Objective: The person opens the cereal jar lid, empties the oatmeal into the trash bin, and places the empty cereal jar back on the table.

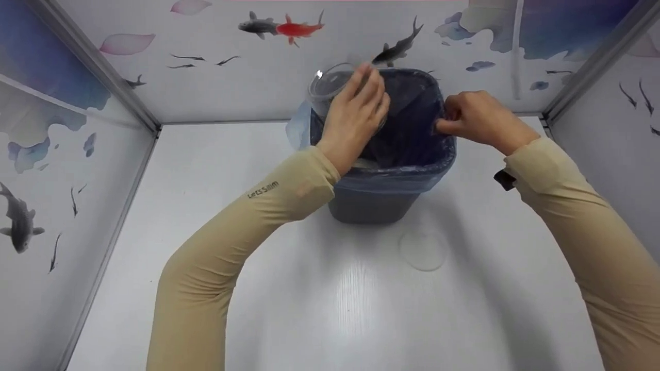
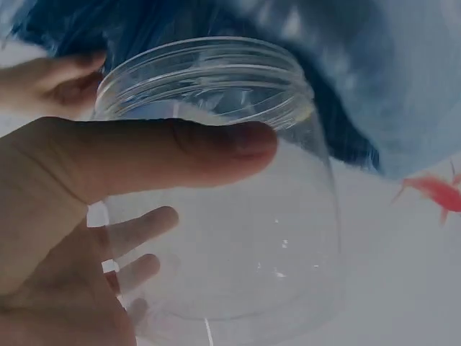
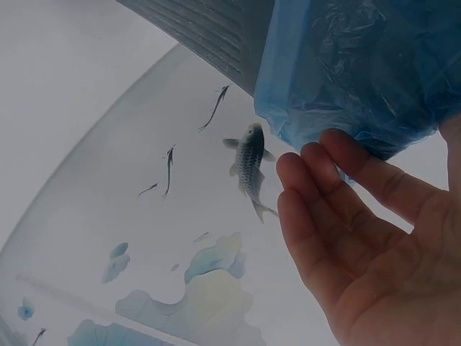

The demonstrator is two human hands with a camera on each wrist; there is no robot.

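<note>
My left hand point(image 1: 356, 111) grips a clear, wide-mouthed jar point(image 2: 245, 238) tipped over the back left of a trash can. In the left wrist view the thumb lies across the jar below its threaded neck, with other fingers seen through the clear wall. The dark grey trash can point(image 1: 371, 208) stands upright, lined with a blue trash bag point(image 1: 412, 178) folded over its rim. At the right side of that rim, my right hand point(image 1: 477, 118) pinches the bag's edge, thumb on the inner side. Something pale point(image 1: 365, 164) shows inside the bag near the front.
A clear round lid or ring point(image 1: 423, 251) lies flat on the white table point(image 1: 289, 319), in front of the can. Behind the can rises a panel point(image 1: 206, 93) printed with fish; similar panels stand at left and right.
</note>
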